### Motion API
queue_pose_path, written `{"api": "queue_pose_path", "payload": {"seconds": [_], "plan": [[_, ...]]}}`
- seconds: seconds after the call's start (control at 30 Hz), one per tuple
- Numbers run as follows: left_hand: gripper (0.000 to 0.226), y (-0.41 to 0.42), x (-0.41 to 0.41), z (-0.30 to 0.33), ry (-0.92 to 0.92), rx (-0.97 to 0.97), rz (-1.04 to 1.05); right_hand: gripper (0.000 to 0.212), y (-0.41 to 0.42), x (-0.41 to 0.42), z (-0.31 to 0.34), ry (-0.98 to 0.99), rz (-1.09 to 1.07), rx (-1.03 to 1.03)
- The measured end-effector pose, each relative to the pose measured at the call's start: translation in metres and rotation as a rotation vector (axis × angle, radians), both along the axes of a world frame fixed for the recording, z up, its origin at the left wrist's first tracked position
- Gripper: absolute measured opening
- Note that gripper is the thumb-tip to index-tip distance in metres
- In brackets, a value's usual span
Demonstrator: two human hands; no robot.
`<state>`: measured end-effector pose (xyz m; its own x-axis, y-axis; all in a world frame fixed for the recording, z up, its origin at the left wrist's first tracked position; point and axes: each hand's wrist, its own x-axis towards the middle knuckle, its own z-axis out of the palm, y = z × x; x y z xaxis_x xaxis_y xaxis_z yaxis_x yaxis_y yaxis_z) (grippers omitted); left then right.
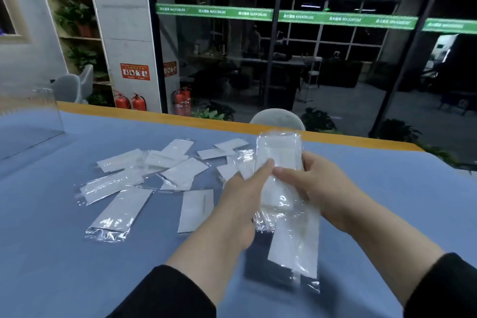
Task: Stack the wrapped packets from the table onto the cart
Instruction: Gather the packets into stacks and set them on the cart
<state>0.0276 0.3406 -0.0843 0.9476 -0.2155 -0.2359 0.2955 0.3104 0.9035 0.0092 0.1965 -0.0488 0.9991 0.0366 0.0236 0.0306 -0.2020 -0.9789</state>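
Above blue table (51,214), left hand (245,188) and right hand (317,183) grip packet bundle (280,162); apparently several; loose packets (154,175) scattered.

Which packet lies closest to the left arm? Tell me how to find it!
Look at the blue table with white packets scattered on it. Just left of the left hand lies one flat packet. Unlike its neighbours, it has a thin dark line near its right edge.

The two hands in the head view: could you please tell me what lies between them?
In the head view, a bundle of clear-wrapped white packets stands upright between the left hand and right hand, gripped by both.
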Motion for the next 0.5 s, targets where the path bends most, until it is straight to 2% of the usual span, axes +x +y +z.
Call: {"api": "queue_pose_path", "payload": {"seconds": [0.07, 0.13, 0.2, 0.23, 0.3, 0.33, 0.37, 0.43, 0.5], "plan": [[0.047, -0.012, -0.005, -0.005, 0.049, -0.047, 0.055, 0.019, -0.01, -0.007, -0.006, -0.018, -0.029, -0.099], [0.047, -0.018, -0.004, -0.012, 0.086, -0.09, 0.16, 0.036, -0.021, -0.014, -0.014, -0.029, -0.088, -0.161], [0.052, -0.019, 0.0, -0.02, 0.078, -0.125, 0.269, 0.054, -0.034, -0.02, -0.026, 0.034, -0.114, -0.069], [0.048, -0.019, 0.002, -0.023, 0.066, -0.126, 0.319, 0.053, -0.041, -0.022, -0.033, 0.083, -0.083, -0.007], [0.034, -0.019, 0.004, -0.025, 0.014, -0.11, 0.389, 0.028, -0.047, -0.028, -0.042, 0.163, 0.029, 0.063], [0.028, -0.02, 0.003, -0.025, -0.016, -0.106, 0.409, 0.016, -0.047, -0.03, -0.045, 0.186, 0.062, 0.06], [0.024, -0.021, 0.003, -0.023, -0.043, -0.11, 0.425, 0.013, -0.049, -0.03, -0.047, 0.189, 0.064, 0.018], [0.019, -0.019, 0.004, -0.021, -0.096, -0.108, 0.485, 0.015, -0.052, -0.026, -0.047, 0.135, -0.001, -0.06], [0.019, -0.014, 0.006, -0.022, -0.136, -0.119, 0.526, 0.011, -0.056, -0.026, -0.043, -0.027, -0.145, -0.095]]}}
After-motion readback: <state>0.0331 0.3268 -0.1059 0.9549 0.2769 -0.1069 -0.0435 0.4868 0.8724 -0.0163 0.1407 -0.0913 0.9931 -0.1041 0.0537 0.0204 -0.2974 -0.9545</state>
